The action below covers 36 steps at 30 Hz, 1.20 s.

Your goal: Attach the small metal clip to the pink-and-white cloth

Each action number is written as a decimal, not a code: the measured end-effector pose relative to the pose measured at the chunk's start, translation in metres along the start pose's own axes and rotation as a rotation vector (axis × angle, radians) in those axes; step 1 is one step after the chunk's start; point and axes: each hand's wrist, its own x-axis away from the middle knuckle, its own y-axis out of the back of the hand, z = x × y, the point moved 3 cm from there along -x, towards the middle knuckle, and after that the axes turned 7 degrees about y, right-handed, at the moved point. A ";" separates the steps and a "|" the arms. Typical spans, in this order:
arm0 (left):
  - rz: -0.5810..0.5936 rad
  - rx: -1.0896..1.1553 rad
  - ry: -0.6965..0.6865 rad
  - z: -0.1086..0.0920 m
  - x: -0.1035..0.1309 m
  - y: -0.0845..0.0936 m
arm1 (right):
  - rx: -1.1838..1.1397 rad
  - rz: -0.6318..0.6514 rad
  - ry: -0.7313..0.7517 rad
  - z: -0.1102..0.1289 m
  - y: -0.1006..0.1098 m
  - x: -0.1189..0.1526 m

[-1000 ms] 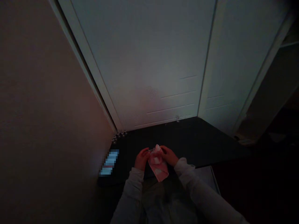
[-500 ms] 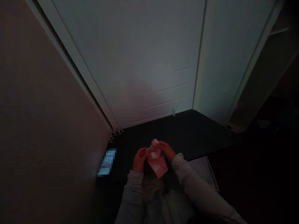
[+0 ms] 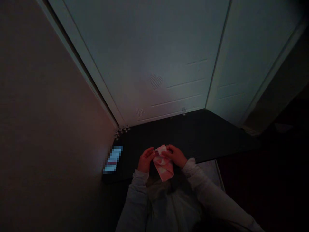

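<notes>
A pink and white cloth (image 3: 164,170) hangs between my two hands, over the near edge of the dark table. My right hand (image 3: 175,155) grips its upper right part, thumb and fingers pressed together. My left hand (image 3: 146,159) is closed at the upper left, its fingertips pinching a small clear or shiny object (image 3: 155,150) beside the top of the cloth. The exact shape of that small object is too dim to tell.
Several small clear glass-like pieces (image 3: 122,130) stand at the dark table's (image 3: 193,135) back left corner, and another clear piece (image 3: 184,111) at its back edge. A blurred bright screen (image 3: 113,160) lies at the left. White panels (image 3: 145,48) rise behind.
The view has shifted slightly. My right fingers have moved on the cloth's top, which now stands folded upright beside the small shiny object. Both hands stay close together.
</notes>
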 end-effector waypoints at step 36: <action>-0.036 0.133 0.067 -0.003 0.002 0.002 | -0.461 -0.225 -0.066 0.004 0.006 0.000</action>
